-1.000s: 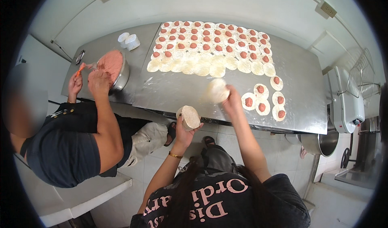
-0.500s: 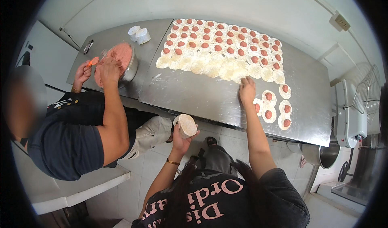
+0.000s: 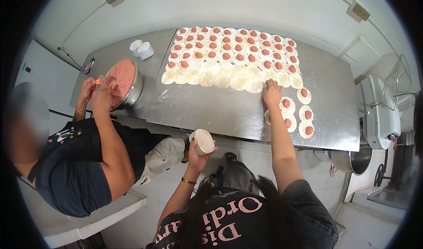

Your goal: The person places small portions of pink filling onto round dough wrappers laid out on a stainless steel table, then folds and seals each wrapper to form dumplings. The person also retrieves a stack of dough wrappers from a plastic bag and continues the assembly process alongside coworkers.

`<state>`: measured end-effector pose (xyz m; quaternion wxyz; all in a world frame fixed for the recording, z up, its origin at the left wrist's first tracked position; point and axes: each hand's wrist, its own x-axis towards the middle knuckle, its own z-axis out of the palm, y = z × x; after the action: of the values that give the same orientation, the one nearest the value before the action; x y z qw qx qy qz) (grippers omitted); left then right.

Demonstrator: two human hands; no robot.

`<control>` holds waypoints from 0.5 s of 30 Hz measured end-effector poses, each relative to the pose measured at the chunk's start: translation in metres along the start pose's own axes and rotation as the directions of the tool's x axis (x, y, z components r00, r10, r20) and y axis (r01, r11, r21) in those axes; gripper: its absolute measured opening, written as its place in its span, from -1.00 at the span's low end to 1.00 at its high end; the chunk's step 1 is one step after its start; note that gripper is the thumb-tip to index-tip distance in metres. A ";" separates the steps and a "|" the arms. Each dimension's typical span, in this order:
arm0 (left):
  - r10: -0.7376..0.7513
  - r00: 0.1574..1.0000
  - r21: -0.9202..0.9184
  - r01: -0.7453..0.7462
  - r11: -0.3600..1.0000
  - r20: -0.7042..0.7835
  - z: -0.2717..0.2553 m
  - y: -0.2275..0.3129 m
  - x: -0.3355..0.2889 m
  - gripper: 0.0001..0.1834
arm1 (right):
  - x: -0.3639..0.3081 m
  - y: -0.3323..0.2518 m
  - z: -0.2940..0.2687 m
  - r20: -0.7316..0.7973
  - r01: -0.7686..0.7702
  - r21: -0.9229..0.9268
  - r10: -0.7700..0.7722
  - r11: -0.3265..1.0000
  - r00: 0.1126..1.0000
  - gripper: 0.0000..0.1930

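My left hand (image 3: 199, 157), held out in front of the table edge, is wrapped round a stack of round dough wrappers (image 3: 205, 142). Over the steel table, my right hand (image 3: 273, 94) reaches to the near row of wrappers. Its fingers are stretched forward, and the fingertips touch or hover just at the edge of a bare wrapper (image 3: 268, 75). Many pale wrappers lie in overlapping rows; the far ones each carry a lump of pink minced filling (image 3: 239, 48), while the near row is bare. Several filled wrappers (image 3: 308, 115) lie to the right of my forearm, which partly covers one.
On the left, a co-worker's hands (image 3: 100, 97) hold an orange scoop (image 3: 100, 80) over a metal bowl (image 3: 137, 88) heaped with pink filling. Two white wrapper stacks (image 3: 145, 50) stand behind it. A white machine (image 3: 382, 116) is beyond the table's right end.
My right hand has shifted slightly right along the near row, while my left still holds the stack. The co-worker's hand has come from the filling to the scoop. The view has turned a little.
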<state>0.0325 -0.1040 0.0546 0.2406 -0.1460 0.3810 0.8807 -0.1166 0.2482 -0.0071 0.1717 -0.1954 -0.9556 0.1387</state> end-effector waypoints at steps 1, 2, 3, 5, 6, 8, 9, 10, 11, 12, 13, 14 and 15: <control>0.004 1.000 0.010 -0.005 1.000 0.004 0.000 0.000 0.000 -0.44 | 0.001 0.002 0.000 -0.001 0.004 0.020 -0.004 1.000 1.000 -0.73; 0.009 1.000 0.020 -0.009 1.000 0.008 0.001 -0.001 0.000 -0.44 | 0.003 0.003 -0.001 0.007 0.001 0.032 -0.001 0.999 1.000 -0.73; 0.013 1.000 0.030 -0.013 0.999 0.012 0.001 -0.001 0.000 -0.44 | 0.003 0.003 -0.003 0.014 -0.002 0.044 0.001 0.999 1.000 -0.74; 0.007 1.000 0.017 -0.008 1.000 0.026 0.002 -0.001 0.001 -0.44 | 0.004 -0.001 -0.011 0.035 -0.009 0.024 0.008 1.000 0.999 -0.74; 0.006 0.999 0.010 -0.006 1.000 0.033 0.003 -0.002 0.002 -0.44 | 0.003 -0.005 -0.017 0.067 -0.030 0.004 0.030 1.000 0.997 -0.74; 0.015 0.999 0.011 -0.016 1.000 0.038 0.005 -0.002 0.004 -0.44 | -0.003 -0.019 -0.031 0.021 -0.017 0.183 0.013 0.983 1.000 -0.72; 0.018 1.000 0.012 -0.018 1.000 0.024 0.006 -0.002 0.004 -0.44 | -0.010 -0.030 -0.037 -0.001 -0.001 0.276 0.001 0.961 1.000 -0.72; 0.024 0.999 0.010 -0.024 1.000 0.029 0.007 -0.003 0.005 -0.44 | -0.020 -0.044 -0.041 0.038 0.013 0.363 -0.028 0.932 0.999 -0.71; 0.025 1.000 0.008 -0.025 1.000 0.019 0.007 -0.003 0.007 -0.44 | -0.033 -0.060 -0.045 0.063 0.035 0.456 -0.072 0.889 0.995 -0.71; 0.028 1.000 0.006 -0.028 1.000 0.009 0.008 -0.003 0.008 -0.44 | -0.048 -0.077 -0.048 0.087 0.051 0.544 -0.116 0.838 0.989 -0.70; 0.017 1.000 0.006 -0.017 1.000 0.006 0.008 -0.004 0.009 -0.44 | -0.065 -0.094 -0.052 0.154 0.080 0.636 -0.228 0.767 0.961 -0.70; 0.026 1.000 0.008 -0.026 1.000 0.004 0.008 -0.003 0.010 -0.44 | -0.084 -0.108 -0.056 0.234 0.063 0.705 -0.315 0.707 0.920 -0.69; 0.028 1.000 0.012 -0.028 1.000 0.010 0.008 -0.004 0.012 -0.44 | -0.103 -0.119 -0.061 0.288 0.047 0.769 -0.412 0.637 0.864 -0.66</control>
<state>0.0245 -0.0917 0.0524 0.2310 -0.1348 0.3872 0.8824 -0.0431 0.1112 0.0595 0.0327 0.0548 -0.8455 0.5302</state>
